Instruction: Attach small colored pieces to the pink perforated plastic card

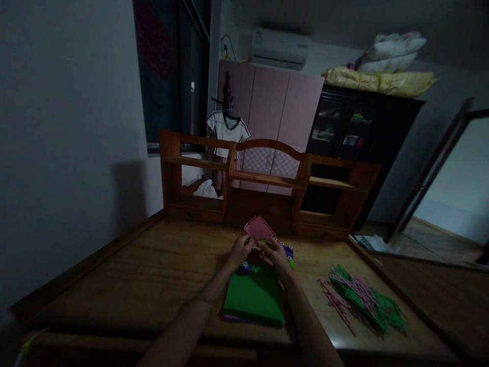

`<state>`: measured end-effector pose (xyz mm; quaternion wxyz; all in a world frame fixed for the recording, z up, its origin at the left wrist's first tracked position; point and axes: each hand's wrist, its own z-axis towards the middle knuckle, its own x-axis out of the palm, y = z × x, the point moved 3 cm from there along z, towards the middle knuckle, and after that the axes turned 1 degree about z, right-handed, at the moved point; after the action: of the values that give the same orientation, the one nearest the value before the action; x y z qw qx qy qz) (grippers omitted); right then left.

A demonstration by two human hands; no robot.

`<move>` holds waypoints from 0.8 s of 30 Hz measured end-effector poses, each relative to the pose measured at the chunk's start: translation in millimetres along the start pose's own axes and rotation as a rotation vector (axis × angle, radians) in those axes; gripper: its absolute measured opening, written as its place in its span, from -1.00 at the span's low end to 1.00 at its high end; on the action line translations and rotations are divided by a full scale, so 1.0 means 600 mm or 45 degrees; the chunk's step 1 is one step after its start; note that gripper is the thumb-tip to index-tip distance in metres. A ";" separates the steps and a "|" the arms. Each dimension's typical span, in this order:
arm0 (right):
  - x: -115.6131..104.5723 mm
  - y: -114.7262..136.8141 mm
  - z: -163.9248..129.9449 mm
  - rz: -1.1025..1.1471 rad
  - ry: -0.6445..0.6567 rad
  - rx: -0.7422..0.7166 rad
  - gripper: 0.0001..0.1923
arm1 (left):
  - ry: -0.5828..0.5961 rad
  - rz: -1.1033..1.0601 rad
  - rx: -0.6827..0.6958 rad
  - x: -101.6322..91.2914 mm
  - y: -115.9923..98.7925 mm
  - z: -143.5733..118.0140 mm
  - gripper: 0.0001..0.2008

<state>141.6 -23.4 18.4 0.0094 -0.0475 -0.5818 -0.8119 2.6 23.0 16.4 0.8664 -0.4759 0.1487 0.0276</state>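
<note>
Head view: left hand (240, 251) and right hand (275, 253) together pinch a pink sheet (259, 228) just beyond the green paper stack (254, 295); bare table (133, 270) left of that stack.

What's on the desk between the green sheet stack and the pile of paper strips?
Only bare wooden desk lies between the green sheet stack and the strip pile, per the head view.

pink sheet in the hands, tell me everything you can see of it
The pink sheet looks like thin paper or foam, with a scalloped or perforated pale edge. It is held tilted, a corner pointing up, above the far end of the green sheet stack. The left hand and right hand pinch its lower edge. Dim light hides finer detail.
</note>
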 end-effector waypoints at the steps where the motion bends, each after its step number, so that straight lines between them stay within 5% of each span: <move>1: -0.001 -0.002 0.001 0.000 -0.017 0.004 -0.61 | -0.002 0.008 0.010 0.000 -0.001 0.000 -0.64; 7: -0.012 -0.003 0.004 -0.013 -0.166 0.065 -0.47 | 0.004 0.044 0.020 0.005 -0.003 0.001 -0.61; 24: -0.004 0.002 -0.004 -0.008 -0.104 0.020 -0.59 | -0.080 -0.013 0.060 -0.003 -0.008 0.004 -0.66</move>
<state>143.7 -26.2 18.8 -0.0165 -0.0787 -0.5882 -0.8047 2.3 22.5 22.1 0.8817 -0.4551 0.1196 0.0346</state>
